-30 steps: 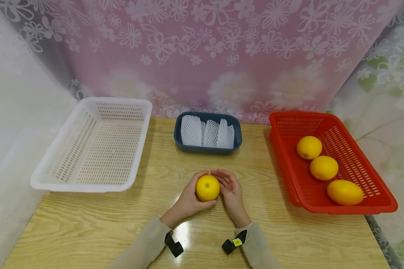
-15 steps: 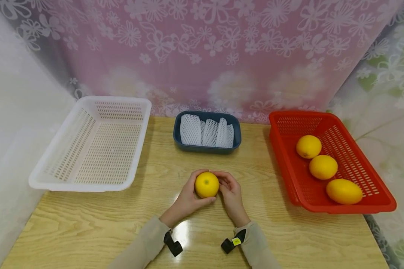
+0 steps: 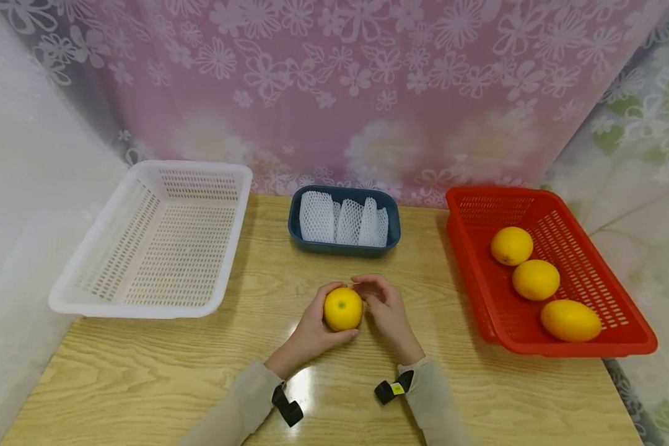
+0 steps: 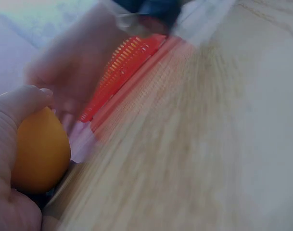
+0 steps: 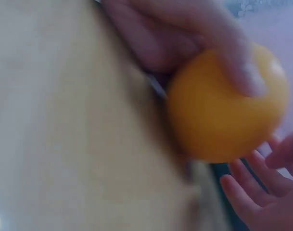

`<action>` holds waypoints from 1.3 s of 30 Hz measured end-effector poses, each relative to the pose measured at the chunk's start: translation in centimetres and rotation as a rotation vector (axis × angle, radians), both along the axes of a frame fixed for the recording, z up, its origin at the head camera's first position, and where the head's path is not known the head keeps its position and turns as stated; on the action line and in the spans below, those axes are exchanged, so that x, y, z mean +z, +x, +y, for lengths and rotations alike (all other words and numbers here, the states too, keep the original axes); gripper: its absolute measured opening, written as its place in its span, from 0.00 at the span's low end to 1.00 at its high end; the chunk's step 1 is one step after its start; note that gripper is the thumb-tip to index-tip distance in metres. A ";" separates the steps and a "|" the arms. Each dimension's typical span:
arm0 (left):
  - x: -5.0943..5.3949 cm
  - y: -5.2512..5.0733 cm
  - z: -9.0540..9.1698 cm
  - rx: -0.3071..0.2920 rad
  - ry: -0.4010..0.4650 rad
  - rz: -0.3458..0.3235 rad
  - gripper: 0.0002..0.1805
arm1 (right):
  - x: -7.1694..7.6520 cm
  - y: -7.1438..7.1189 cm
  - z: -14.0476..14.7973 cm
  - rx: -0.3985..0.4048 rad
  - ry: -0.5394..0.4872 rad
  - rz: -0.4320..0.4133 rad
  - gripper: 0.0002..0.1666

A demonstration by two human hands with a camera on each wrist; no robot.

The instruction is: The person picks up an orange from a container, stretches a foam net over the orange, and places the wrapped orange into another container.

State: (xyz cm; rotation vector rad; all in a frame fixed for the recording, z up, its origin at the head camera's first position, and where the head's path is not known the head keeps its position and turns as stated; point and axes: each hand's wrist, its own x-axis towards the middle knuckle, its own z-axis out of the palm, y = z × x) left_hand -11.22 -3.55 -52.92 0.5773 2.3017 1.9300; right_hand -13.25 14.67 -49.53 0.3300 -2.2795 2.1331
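A yellow lemon [image 3: 342, 308] is held above the table in front of me, its round end facing up in the head view. My left hand [image 3: 310, 334] grips it from the left, the thumb across its near side. In the left wrist view the left thumb [image 4: 26, 103] lies over the top of the lemon [image 4: 43, 151]. My right hand [image 3: 389, 313] is close by the fruit's right side, fingers loosely bent. In the right wrist view the right fingers [image 5: 254, 185] are spread just below the lemon [image 5: 228, 108]; whether a fingertip touches it, I cannot tell.
A red basket [image 3: 474, 291] on the right holds three lemons [image 3: 536, 280]. On the left stands a white basket [image 3: 231, 241] with nothing in it. Between them, at the back, a dark blue tray [image 3: 342, 249] holds several white foam net sleeves [image 3: 318, 217]. A pink floral cloth [image 3: 334, 111] hangs behind.
My right hand has shifted slightly away from the lemon, its wrist moving to the right. The left hand still holds the lemon in nearly the same place.
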 end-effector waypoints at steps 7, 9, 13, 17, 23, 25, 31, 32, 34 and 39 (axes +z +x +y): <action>-0.2 -0.1 0.0 -0.005 -0.014 0.034 0.49 | 4.8 -4.5 -0.1 0.173 0.137 0.142 0.14; -0.1 -0.1 0.0 -0.016 -0.014 0.044 0.50 | 5.9 -6.1 -0.5 0.197 0.175 0.131 0.14; -0.2 -0.2 -0.1 -0.023 -0.005 0.053 0.50 | 7.5 -9.5 -1.6 0.193 0.271 0.020 0.13; -0.2 -0.3 0.0 -0.021 -0.002 0.060 0.50 | 7.8 -12.2 -2.7 0.162 0.331 -0.098 0.16; -0.3 -0.3 0.1 -0.019 -0.001 0.067 0.49 | 6.4 -15.0 -4.1 0.145 0.460 -0.226 0.23; -0.3 -0.2 0.1 -0.016 0.000 0.072 0.49 | 5.9 -15.5 -4.4 0.141 0.494 -0.267 0.25; -0.2 -0.1 0.2 -0.023 0.003 0.057 0.49 | 5.6 -16.1 -4.7 0.129 0.590 -0.299 0.32; -0.1 -0.1 0.2 -0.022 0.000 0.050 0.49 | 5.6 -16.2 -4.6 0.126 0.608 -0.299 0.32; -0.1 -0.1 0.2 -0.021 -0.004 0.041 0.49 | 5.7 -16.3 -4.6 0.117 0.636 -0.298 0.33; -0.1 -0.2 0.1 -0.024 -0.010 0.028 0.49 | 5.8 -16.5 -4.4 0.083 0.657 -0.299 0.31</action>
